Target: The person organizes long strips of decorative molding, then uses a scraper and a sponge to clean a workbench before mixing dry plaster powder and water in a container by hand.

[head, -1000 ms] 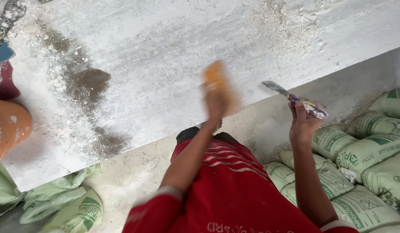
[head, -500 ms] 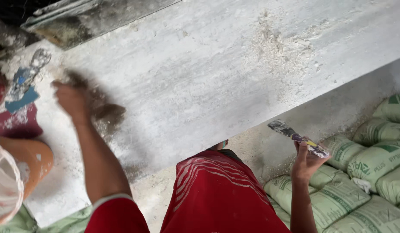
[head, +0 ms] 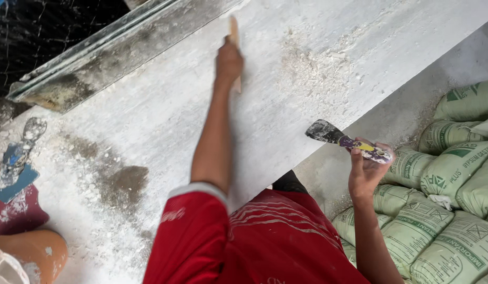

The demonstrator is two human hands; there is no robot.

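Note:
My left hand [head: 229, 62] reaches far across a wide grey-white slab [head: 165, 110] and grips a thin tan sanding piece [head: 234, 31] pressed flat on the surface. White dust [head: 315, 66] lies in a patch to the right of it. My right hand [head: 366, 171] hangs off the slab's near edge and holds a putty knife [head: 345, 140] with a stained handle, its dirty blade pointing left over the slab's edge. I wear a red shirt.
Green sacks [head: 449, 173] are stacked at the right. A dark damp stain [head: 125, 181] marks the slab at lower left. A blue-handled trowel [head: 18, 160] lies at the left edge. Another person's knee [head: 28, 252] shows at bottom left. A metal frame [head: 97, 58] borders the slab's far side.
My left hand swept from the slab's left part, by the dark stain, up and right to the far middle. The right hand with the putty knife stayed near the slab's edge.

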